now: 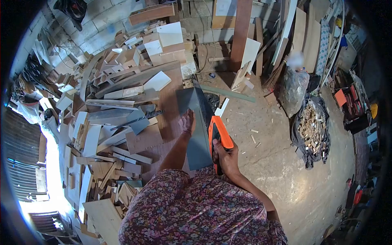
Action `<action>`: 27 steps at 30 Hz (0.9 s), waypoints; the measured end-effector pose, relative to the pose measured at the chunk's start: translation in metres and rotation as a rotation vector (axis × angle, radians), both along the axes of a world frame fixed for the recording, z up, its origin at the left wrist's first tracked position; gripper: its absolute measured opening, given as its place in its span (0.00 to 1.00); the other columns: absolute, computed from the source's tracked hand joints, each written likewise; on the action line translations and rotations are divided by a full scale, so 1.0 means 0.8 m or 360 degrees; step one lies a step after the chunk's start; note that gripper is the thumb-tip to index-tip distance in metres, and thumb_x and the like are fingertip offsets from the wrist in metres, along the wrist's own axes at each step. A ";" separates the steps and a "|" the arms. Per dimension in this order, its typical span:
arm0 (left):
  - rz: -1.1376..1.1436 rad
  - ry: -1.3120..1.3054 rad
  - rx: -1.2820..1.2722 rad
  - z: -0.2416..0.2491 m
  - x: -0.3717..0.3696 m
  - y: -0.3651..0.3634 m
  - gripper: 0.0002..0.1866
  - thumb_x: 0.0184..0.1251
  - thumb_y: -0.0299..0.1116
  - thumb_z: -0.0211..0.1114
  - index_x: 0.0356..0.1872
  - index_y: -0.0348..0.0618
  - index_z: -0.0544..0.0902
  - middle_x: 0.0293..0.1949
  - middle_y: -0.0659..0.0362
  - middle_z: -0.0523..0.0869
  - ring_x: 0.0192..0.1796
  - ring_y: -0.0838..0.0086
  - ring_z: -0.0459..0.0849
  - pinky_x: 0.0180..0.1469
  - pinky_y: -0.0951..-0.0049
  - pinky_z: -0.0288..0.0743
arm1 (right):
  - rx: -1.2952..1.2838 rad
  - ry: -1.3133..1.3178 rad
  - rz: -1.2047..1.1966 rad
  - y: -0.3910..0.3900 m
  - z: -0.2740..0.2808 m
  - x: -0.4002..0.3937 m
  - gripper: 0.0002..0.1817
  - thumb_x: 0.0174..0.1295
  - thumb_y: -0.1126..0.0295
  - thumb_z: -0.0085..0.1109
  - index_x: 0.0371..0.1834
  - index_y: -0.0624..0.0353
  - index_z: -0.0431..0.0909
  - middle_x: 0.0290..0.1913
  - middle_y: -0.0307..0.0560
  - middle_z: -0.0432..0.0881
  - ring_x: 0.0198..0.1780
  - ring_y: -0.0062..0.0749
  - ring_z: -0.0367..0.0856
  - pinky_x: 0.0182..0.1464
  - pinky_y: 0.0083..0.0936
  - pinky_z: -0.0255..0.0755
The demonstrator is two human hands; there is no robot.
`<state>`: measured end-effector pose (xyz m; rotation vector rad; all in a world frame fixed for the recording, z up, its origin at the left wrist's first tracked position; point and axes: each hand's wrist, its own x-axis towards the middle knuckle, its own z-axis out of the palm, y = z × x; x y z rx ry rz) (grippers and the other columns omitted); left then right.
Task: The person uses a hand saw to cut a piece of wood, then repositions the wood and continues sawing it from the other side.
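We see a brown wooden work surface [169, 102] running away from the person's lap, its smooth face bare in a strip down the middle. Along its right side we find a long blue-gray panel [198, 151] lying flat. Toward the left, offcuts crowd it: we make out a square brown board [143, 141], a pale block [157, 81] near the far end, and loose strips heaped over one another; which of these touch the surface directly, we cannot always tell. To the right we look down on a worn concrete floor [265, 175], where small wood scraps [254, 131] are scattered. On it we also see a crumpled dark sheet [309, 162] bearing a mound of wood chips [313, 126], just beside a filled clear plastic sack [293, 92].
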<state>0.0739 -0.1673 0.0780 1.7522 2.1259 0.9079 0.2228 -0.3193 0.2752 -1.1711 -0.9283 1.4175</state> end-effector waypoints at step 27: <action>0.0135 -0.0358 -0.0217 0.002 0.000 0.004 0.11 0.64 0.39 0.46 0.36 0.43 0.72 0.38 0.47 0.78 0.42 0.52 0.75 0.39 0.59 0.68 | 0.0123 -0.0184 -0.0005 -0.003 0.000 0.001 0.09 0.60 0.67 0.55 0.31 0.59 0.67 0.16 0.34 0.67 0.16 0.14 0.65 0.17 0.16 0.59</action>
